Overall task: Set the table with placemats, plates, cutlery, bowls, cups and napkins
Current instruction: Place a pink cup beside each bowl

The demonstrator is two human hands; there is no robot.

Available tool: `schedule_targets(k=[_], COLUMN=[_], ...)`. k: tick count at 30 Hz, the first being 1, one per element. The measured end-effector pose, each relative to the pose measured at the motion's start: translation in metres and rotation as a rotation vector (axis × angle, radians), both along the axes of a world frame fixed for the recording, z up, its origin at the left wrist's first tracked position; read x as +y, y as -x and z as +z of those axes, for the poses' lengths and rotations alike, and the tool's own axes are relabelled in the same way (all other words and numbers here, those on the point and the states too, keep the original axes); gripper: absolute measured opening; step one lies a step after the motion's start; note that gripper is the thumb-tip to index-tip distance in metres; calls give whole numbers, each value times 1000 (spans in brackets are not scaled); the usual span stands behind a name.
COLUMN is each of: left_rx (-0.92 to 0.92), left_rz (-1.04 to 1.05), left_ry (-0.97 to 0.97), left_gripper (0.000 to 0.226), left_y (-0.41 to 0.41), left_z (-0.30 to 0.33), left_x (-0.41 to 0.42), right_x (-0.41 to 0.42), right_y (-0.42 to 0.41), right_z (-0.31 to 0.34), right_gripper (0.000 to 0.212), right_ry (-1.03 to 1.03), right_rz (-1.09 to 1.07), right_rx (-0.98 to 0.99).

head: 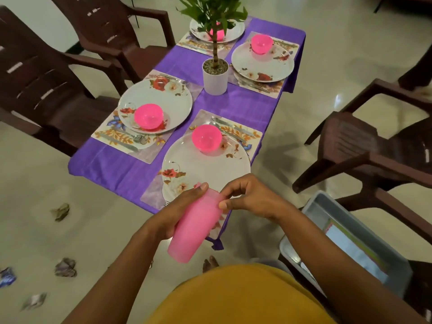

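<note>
Held above the worktop's (131, 169) six o'clock edge, the pink cups (195, 224) sit gripped in the left hand (181, 210) while the right hand (247, 195) pinches the top rim, likely to separate one.

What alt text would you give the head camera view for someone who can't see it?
A person's left hand grips pink stacked cups while the right hand pinches the top rim, above a purple-clothed table set with four floral plates, each holding a pink bowl, around a potted plant.
</note>
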State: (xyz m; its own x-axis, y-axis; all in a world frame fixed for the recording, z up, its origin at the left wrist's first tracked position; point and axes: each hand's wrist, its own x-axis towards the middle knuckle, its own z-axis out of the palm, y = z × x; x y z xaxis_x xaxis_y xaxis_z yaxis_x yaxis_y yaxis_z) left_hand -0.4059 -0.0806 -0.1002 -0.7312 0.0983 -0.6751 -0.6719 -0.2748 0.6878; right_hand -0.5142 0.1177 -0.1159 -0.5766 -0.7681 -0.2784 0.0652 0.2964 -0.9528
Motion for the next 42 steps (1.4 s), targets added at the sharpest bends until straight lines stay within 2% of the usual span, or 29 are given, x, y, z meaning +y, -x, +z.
schedule_targets(k=[8, 13, 18, 21, 23, 27, 30, 33, 35, 39, 42], left_rx=[-60, -12, 63, 88, 67, 25, 37, 17, 2, -30, -49], left_rz=[74, 113, 161, 229, 295, 474, 531, 638, 710, 823, 926], left_ry=[-8, -3, 37, 84, 125, 189, 276, 302, 286, 266, 240], left_gripper=[62, 60, 63, 60, 67, 93, 96, 99, 94, 82, 94], left_y=[1, 13, 31, 46, 57, 76, 88, 99, 106, 116, 123], left_z=[-6, -6, -9, -15, -23, -29, -31, -30, -29, -28, -29], left_x=[-22, -29, -32, -34, -35, -33, -29, -21, -15, -1, 11], right_x=[-23, -40, -59, -70, -79, -101, -118, -134, -143, -153, -158], right_y=[16, 32, 64, 93, 118, 179, 234, 273, 287, 306, 318], right_z=[5, -1, -5, -2, 4, 13, 4, -8, -17, -39, -53], right_gripper=[17, 36, 49, 39, 37, 68, 82, 92, 99, 95, 93], right_ry=[-11, -67, -107, -68, -25, 61, 34, -142, -204, -218, -220], right_rz=[11, -89, -7, -30, -83, -250, -295, -163, -42, 137, 200], right_rx=[16, -19, -131, -179, -251, -292, -135, 281, 449, 571, 602])
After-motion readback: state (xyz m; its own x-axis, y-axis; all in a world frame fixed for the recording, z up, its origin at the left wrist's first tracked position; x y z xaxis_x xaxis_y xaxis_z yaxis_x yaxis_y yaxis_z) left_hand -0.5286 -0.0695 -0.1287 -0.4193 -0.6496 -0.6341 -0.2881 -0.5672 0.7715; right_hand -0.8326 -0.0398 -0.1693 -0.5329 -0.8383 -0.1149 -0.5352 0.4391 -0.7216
